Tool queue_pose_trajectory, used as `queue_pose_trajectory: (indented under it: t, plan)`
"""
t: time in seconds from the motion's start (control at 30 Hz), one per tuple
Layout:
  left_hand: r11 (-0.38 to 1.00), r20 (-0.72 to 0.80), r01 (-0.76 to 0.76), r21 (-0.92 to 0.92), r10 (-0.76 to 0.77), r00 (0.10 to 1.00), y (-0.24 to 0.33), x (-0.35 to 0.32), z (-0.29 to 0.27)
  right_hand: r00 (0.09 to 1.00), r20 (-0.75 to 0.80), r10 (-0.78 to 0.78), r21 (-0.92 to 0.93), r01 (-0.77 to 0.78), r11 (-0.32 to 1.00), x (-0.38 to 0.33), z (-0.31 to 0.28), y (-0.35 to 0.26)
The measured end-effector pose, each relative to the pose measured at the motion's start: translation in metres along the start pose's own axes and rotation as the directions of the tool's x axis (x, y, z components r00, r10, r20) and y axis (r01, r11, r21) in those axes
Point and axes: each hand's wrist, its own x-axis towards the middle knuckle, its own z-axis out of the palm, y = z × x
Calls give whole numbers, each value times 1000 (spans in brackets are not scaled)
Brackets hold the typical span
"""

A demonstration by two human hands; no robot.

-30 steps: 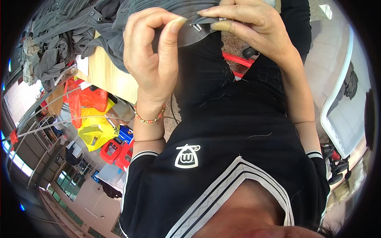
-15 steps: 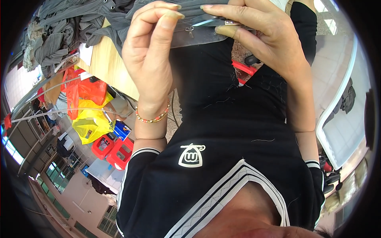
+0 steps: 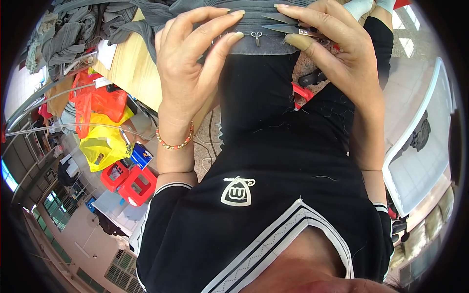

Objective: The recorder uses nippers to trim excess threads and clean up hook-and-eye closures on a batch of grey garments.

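1. the left hand (image 3: 188, 61) is holding its thumb and forefinger spread, tips well apart, over the grey ribbed garment (image 3: 264, 45); whether any of its fingertips are touching the cloth, i cannot tell.
2. the right hand (image 3: 344, 46) is gripping metal snips (image 3: 281, 29) between thumb and fingers, the two blades standing apart and pointing toward the left hand.
3. a small metal hook (image 3: 256, 39) is lying on the garment's smooth edge band, between the left thumb and the blades, near both.
4. the garment is stretching across the top of the view, in front of the person's black clothes (image 3: 264, 97), with more grey cloth bunching at upper left.
5. a beaded bracelet (image 3: 176, 145) is circling the left wrist.
6. the pale wooden counter (image 3: 141, 71) is showing left of that wrist, with a red bag (image 3: 105, 100) and a yellow bag (image 3: 102, 149) hanging just beyond it.
7. at right, a white tub (image 3: 435, 156) is holding dark cloth (image 3: 420, 134).
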Motion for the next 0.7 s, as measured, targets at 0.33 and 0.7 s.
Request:
queue_pose_trajectory:
  t: [0.33,0.7]
  plan:
    - [934,-52,-244,262,266,963,-7,1,-2,1000,27,11,-7,-10,1000,1,3,-9]
    - [966,-87,-190,175,207,974,-6,0,1,995,94,20,-166,-4,986,6,0,-20]
